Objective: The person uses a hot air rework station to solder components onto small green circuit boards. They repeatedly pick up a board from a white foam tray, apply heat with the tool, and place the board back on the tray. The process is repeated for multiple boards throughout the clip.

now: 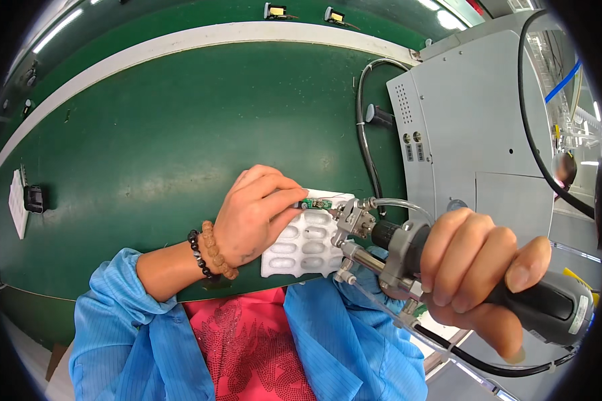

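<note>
My left hand (257,210) pinches a small green circuit board (319,204) between thumb and fingers, over the far end of a white moulded tray (301,273) with oval pockets. Wrapped around the black body of an electric screwdriver (542,304) is my right hand (478,267). The tool lies tilted, and its metal head (350,220) with clamps and thin tubes points left at the board. The tip is right beside the board; whether they touch I cannot tell. Part of the tray is hidden behind my left hand and the tool.
A large grey metal cabinet (471,134) stands at the right on the green bench (180,120), with a black cable (362,127) running along its side. At the far left lie a white piece (18,204) and a small black part (35,198). A white ledge (201,37) borders the back.
</note>
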### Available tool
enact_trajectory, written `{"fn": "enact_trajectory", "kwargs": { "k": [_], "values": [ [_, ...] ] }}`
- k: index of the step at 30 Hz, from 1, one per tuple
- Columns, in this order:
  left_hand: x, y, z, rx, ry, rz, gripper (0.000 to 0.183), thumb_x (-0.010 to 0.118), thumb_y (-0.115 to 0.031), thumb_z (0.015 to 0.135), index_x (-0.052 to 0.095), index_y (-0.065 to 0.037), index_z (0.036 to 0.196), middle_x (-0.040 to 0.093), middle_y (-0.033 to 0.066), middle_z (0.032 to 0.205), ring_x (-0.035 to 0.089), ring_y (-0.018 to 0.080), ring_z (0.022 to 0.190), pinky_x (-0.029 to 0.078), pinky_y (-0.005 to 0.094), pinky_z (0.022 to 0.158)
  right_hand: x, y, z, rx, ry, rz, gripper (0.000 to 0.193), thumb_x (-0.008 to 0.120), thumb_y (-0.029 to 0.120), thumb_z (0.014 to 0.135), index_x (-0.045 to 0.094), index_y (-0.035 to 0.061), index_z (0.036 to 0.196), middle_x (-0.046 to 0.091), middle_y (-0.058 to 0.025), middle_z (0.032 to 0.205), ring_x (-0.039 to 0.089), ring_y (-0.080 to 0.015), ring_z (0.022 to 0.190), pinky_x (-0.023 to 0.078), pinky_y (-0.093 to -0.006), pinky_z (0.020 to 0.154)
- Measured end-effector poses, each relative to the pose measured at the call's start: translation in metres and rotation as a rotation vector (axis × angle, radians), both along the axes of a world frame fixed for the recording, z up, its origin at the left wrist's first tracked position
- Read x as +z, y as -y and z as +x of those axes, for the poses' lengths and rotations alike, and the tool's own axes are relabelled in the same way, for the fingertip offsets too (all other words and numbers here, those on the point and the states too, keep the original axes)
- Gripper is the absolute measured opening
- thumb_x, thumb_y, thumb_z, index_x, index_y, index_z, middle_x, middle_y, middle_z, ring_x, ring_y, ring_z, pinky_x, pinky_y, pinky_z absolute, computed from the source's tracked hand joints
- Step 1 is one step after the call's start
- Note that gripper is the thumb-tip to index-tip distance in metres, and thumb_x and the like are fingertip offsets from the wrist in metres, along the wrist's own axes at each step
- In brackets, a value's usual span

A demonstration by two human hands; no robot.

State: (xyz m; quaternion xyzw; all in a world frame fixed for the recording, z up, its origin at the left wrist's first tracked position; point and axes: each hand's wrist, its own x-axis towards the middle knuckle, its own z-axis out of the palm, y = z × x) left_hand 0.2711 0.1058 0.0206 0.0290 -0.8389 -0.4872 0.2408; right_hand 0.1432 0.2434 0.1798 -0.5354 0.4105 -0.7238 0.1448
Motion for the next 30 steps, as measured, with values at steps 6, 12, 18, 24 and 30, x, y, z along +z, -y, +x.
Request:
{"fn": "enact_trajectory", "kwargs": {
  "k": [6, 12, 18, 24, 30],
  "values": [
    [-0.004, 0.003, 0.001, 0.015, 0.034, 0.028, 0.033, 0.08, -0.001, 0.067, 0.072, -0.004, 0.099, 0.068, 0.0074, 0.096, 0.061, 0.0273, 0.093, 0.05, 0.0376, 0.081, -0.008, 0.014, -0.001, 0.009, -0.005, 0.012, 0.053, 0.071, 0.049, 0.086, 0.046, 0.0084, 0.108, 0.055, 0.0017, 0.066, 0.054, -0.0078, 0.05, 0.047, -0.0196, 0.045],
    [-0.006, 0.003, 0.001, 0.014, 0.048, 0.066, 0.034, 0.081, -0.003, 0.067, 0.072, -0.005, 0.099, 0.068, 0.0071, 0.095, 0.061, 0.0267, 0.093, 0.049, 0.0376, 0.082, -0.018, 0.023, -0.002, 0.034, -0.025, 0.028, 0.053, 0.071, 0.051, 0.086, 0.046, 0.0088, 0.107, 0.055, 0.0023, 0.065, 0.054, -0.0078, 0.049, 0.046, -0.0204, 0.043],
    [-0.004, 0.002, 0.0, 0.005, 0.045, 0.072, 0.033, 0.081, -0.002, 0.067, 0.072, -0.004, 0.099, 0.068, 0.0069, 0.095, 0.061, 0.0265, 0.093, 0.049, 0.0378, 0.081, -0.019, 0.024, 0.001, 0.018, -0.048, 0.059, 0.054, 0.071, 0.051, 0.085, 0.046, 0.0091, 0.107, 0.055, 0.0019, 0.065, 0.056, -0.0081, 0.049, 0.047, -0.0208, 0.043],
    [-0.008, 0.004, 0.002, 0.02, 0.041, 0.055, 0.034, 0.08, -0.001, 0.067, 0.072, -0.004, 0.099, 0.068, 0.0068, 0.094, 0.06, 0.0264, 0.092, 0.049, 0.0378, 0.081, -0.023, 0.025, 0.0, 0.041, -0.054, 0.065, 0.053, 0.07, 0.051, 0.085, 0.046, 0.0094, 0.107, 0.055, 0.002, 0.065, 0.056, -0.0081, 0.05, 0.047, -0.0208, 0.044],
    [-0.008, 0.003, 0.001, 0.01, 0.032, 0.059, 0.033, 0.08, -0.001, 0.067, 0.072, -0.004, 0.099, 0.067, 0.0066, 0.094, 0.06, 0.0263, 0.091, 0.048, 0.0376, 0.081, -0.024, 0.022, 0.0, 0.046, -0.044, 0.035, 0.053, 0.07, 0.051, 0.085, 0.045, 0.0094, 0.107, 0.055, 0.0021, 0.065, 0.056, -0.0082, 0.05, 0.047, -0.0205, 0.044]
  ]
}}
